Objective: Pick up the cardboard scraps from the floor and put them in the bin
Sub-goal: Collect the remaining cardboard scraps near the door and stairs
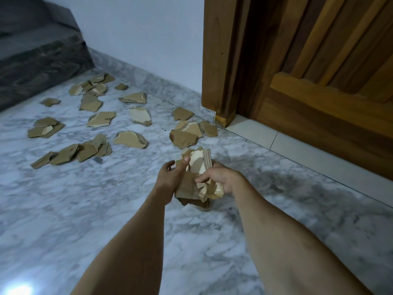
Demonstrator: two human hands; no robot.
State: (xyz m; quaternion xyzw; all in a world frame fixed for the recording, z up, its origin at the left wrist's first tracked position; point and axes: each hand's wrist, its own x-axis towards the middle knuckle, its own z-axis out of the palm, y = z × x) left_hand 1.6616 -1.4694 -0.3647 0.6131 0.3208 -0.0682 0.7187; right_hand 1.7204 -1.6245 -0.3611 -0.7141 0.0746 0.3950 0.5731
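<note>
Together, both hands hold one bundle of scraps (pixel 192 184) above the floor (pixel 106 209).
Left grip (pixel 170 177): curled round bundle's left side.
Right grip (pixel 221 179): clutching its right side.
Loose scraps (pixel 102 120): scattered on floor.

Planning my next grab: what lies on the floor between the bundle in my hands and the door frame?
Head view: a clump of scraps lies between the bundle and the door frame.

wooden door (pixel 319 81) right | grey sofa (pixel 38 54) far left | white wall (pixel 138 39)
</note>
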